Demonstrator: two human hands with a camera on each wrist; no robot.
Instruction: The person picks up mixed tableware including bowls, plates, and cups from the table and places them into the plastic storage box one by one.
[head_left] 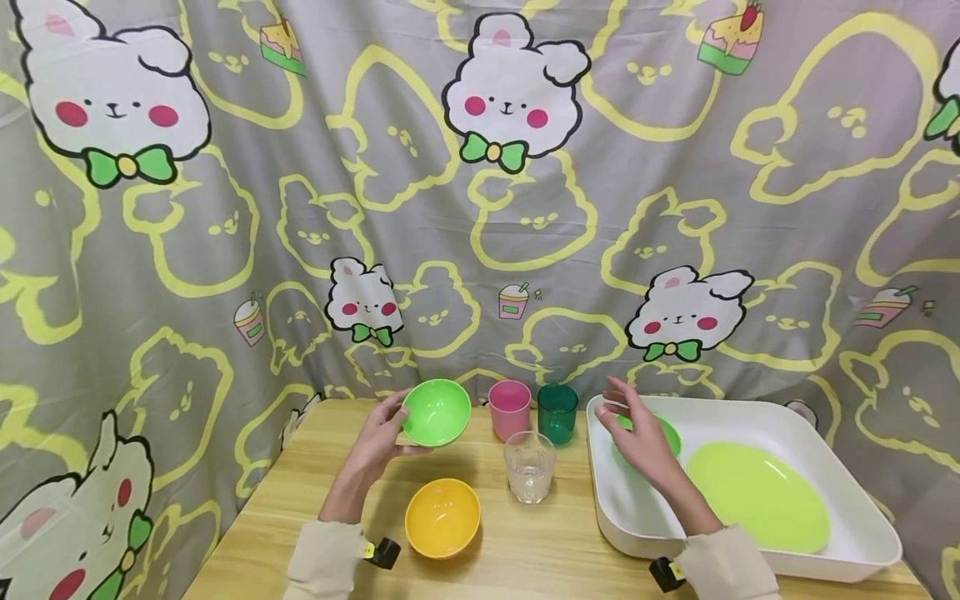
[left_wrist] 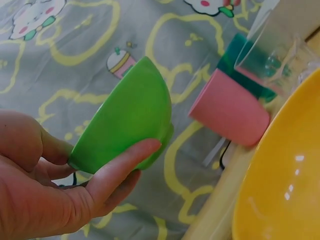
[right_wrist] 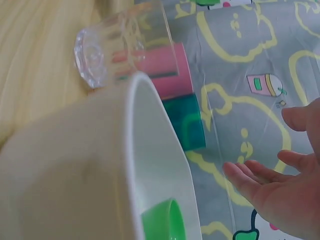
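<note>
My left hand (head_left: 377, 437) pinches a bright green bowl (head_left: 437, 412) by its rim, thumb at the edge and fingers under its outside, tilted and raised above the table in the left wrist view. Below it, a yellow-orange bowl (head_left: 442, 518) sits on the wood. Over the left part of a white tub (head_left: 630, 533) hovers my right hand (head_left: 641, 429), its fingers spread and holding nothing. Beneath that hand, partly hidden by it, another green bowl (head_left: 670, 435) lies inside the tub. A lime-green plate (head_left: 757, 498) lies in the tub's right part.
Between the hands stand a pink cup (head_left: 510, 412), a dark teal cup (head_left: 557, 414) and, nearer me, a clear glass (head_left: 530, 471). A patterned grey curtain (head_left: 540, 292) hangs along the back of the wooden table (head_left: 525, 558).
</note>
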